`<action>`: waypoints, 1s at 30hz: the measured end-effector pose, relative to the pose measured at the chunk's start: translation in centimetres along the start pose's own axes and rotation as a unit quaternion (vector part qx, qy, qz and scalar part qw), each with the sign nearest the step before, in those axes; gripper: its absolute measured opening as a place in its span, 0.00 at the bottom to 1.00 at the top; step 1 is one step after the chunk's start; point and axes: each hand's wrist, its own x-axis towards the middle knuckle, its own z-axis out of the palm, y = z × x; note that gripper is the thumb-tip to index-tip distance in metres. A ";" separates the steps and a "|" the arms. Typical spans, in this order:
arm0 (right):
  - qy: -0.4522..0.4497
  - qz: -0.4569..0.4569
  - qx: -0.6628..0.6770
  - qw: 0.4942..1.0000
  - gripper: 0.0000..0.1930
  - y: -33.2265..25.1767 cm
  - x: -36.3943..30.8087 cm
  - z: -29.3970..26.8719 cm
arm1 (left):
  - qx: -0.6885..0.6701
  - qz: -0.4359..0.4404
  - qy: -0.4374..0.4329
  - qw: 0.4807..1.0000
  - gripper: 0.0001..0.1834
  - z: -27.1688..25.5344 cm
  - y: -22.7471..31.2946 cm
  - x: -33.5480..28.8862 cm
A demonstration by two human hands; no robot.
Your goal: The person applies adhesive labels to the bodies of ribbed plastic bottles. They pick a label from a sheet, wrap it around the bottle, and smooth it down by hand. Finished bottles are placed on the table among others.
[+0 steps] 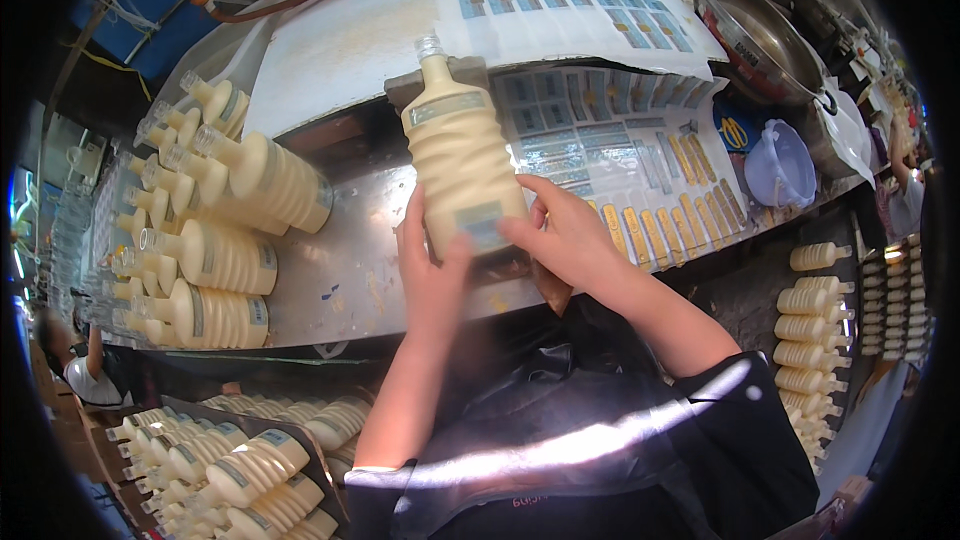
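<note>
A cream-coloured bottle (460,162) with wavy ribbed sides and a clear glass-like neck lies in front of me, its neck pointing away. My left hand (430,240) wraps its lower left side, slightly blurred. My right hand (568,230) grips the lower right side, thumb near a grey-blue label on the bottle's lower end. A second label strip crosses its shoulder. Under the shoulder sits a grey block (400,90). To the right, a sheet of blue decals (560,155) and several gold strips (660,230) lie on the table.
Similar bottles are stacked on the table's left (225,270), in a crate at lower left (250,470), and in a row at right (810,340). A white board (330,40) with more decals is at the back. A blue-purple basin (780,165) and a metal pan (760,25) stand right.
</note>
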 end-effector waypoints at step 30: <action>-0.026 0.043 0.025 0.998 0.36 1.6 1.2 0.5 | -0.082 -0.064 0.029 0.994 0.39 0.9 0.6 0.3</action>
